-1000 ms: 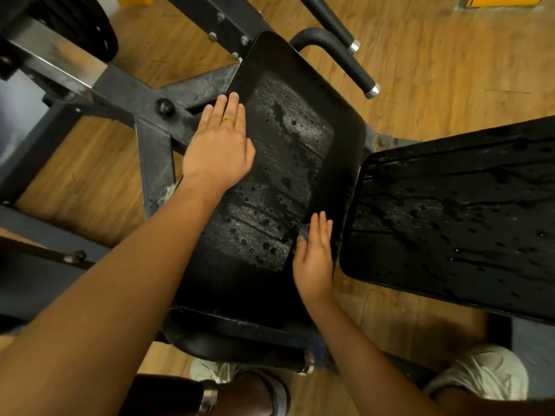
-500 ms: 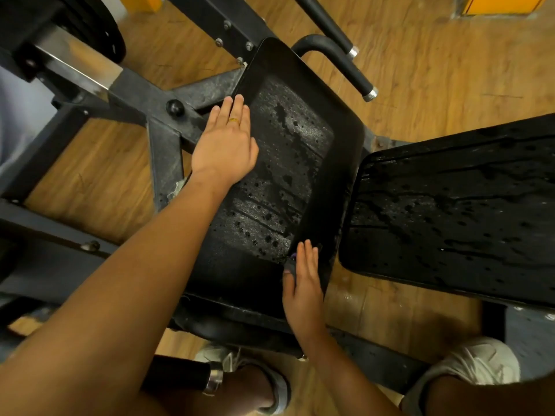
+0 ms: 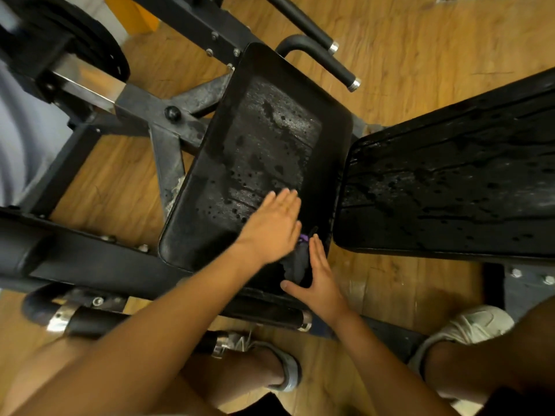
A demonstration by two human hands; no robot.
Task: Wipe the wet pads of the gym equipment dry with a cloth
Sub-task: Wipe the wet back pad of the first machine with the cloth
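The left hand (image 3: 271,226) is smeared by blur, so its fingertips are hard to make out, and it hides part of the seat pad (image 3: 270,139). The dark cloth (image 3: 295,265) nearly vanishes against the black vinyl. Only a crumpled edge and a small purple bit show, and how far it reaches under the left hand cannot be told. The second pad (image 3: 450,181) is cut off at the right edge.

Both pads are black, smooth and round-cornered, beaded with drops and streaks of water. The seat pad has a duller, grainy middle panel. The frame (image 3: 168,151) is scuffed grey metal over a wood-plank floor (image 3: 405,49).

The left hand is flat over the seat pad's near part, fingers straight and together, grasping nothing. The right hand (image 3: 319,277) is released too, fingers straight and thumb spread wide. It lies against the cloth at the seat pad's near right corner.
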